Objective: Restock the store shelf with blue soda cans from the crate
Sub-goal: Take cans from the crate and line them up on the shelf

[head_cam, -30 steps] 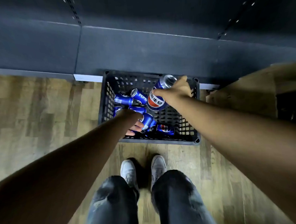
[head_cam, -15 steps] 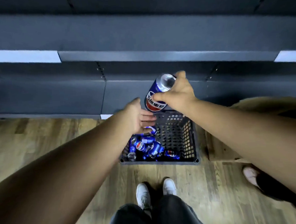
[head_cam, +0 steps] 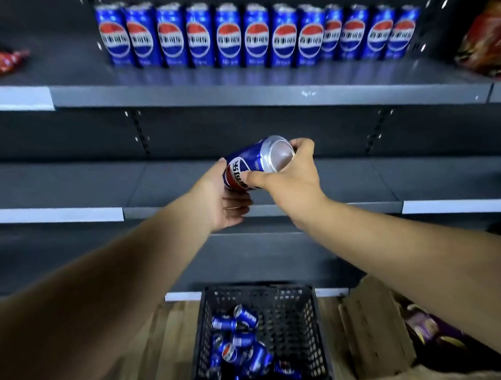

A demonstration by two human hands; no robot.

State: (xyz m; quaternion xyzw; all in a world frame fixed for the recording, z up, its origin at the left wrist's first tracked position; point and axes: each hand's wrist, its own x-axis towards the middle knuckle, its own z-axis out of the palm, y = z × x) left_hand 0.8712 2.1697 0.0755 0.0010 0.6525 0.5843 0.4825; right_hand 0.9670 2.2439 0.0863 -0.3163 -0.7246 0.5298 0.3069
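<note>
Both hands risen from crate [head_cam: 317,331] to mid-shelf height. Right hand [head_cam: 289,179] grips blue can [head_cam: 251,166]; left hand [head_cam: 226,199] cups its base, fingers relaxed. Can tilted, long axis 8-to-2 o'clock. Shelved row [head_cam: 258,35] at 12 o'clock, well above.

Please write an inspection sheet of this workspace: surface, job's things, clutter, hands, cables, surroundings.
Surface: top shelf carries a row of upright cans; middle shelf is bare where visible.
Job's things: held can tilted, in front of the middle shelf; black crate on the floor with loose cans.
Clutter: snack bags at the top shelf's ends.
Hands: right hand grips the can; left hand touches its lower end.
Cables: nothing seen.
Surroundings: wooden floor, cardboard box.
</note>
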